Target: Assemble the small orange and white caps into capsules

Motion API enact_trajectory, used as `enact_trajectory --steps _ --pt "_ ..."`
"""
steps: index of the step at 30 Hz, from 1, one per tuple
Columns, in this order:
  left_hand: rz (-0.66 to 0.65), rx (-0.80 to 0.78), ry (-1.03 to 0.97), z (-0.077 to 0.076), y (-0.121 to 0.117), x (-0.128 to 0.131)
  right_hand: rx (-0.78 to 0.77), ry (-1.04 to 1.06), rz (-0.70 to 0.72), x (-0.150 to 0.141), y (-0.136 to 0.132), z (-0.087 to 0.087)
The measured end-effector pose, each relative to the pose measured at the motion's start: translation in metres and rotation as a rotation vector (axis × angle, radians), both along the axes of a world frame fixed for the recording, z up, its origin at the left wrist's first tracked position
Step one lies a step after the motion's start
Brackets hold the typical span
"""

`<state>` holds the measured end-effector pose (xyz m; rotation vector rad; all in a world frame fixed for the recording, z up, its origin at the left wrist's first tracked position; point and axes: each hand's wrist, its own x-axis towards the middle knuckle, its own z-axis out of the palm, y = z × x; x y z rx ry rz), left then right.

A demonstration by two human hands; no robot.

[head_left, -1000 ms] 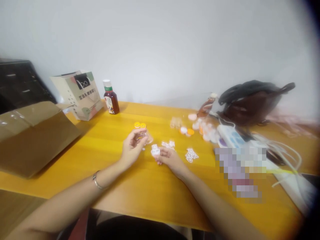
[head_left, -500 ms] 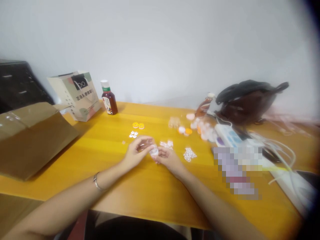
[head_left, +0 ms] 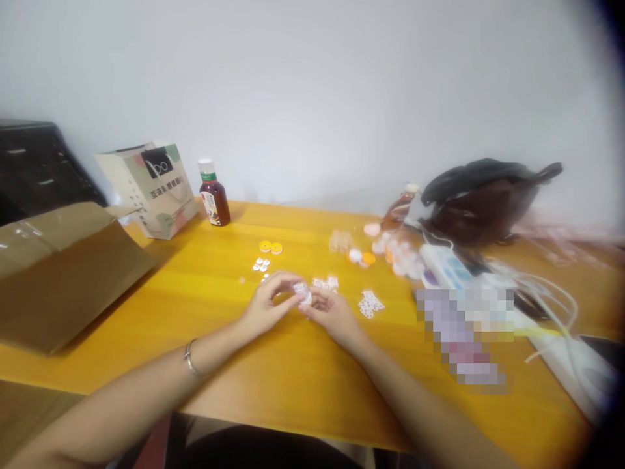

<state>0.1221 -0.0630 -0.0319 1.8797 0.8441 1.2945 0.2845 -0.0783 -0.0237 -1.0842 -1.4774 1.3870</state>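
White discs [head_left: 263, 268]: loose; a wrist sweep could scatter them.
Left hand [head_left: 263, 308]: fingertips pinched on white piece [head_left: 301, 291].
White piece: between the hands; uneven squeeze may eject it.
Right hand [head_left: 338, 318]: fingers clamped on it too.

A paper bag [head_left: 163, 195] stands beside a dark-red bottle [head_left: 215, 203]; a cardboard box [head_left: 73, 273] sits nearer.
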Motion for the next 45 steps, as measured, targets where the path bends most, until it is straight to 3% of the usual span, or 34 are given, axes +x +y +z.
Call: enact_trajectory --steps 11,25,32,39,45 --pt "0.019 0.051 -0.062 -0.002 -0.001 0.002 0.148 -0.033 -0.012 -0.003 -0.003 -0.006" --pt "-0.011 -0.026 -0.028 -0.002 -0.004 -0.001 0.079 0.058 -0.011 -0.004 -0.005 -0.001" --pt "-0.187 -0.135 -0.076 0.007 -0.006 -0.003 0.047 0.08 0.026 -0.004 -0.004 0.002" --pt "0.048 -0.077 0.007 0.003 -0.006 0.002 0.103 0.057 0.007 -0.005 -0.004 0.0" --pt "-0.056 -0.138 -0.078 0.003 -0.002 0.0 0.116 0.017 0.013 -0.004 -0.002 -0.001"
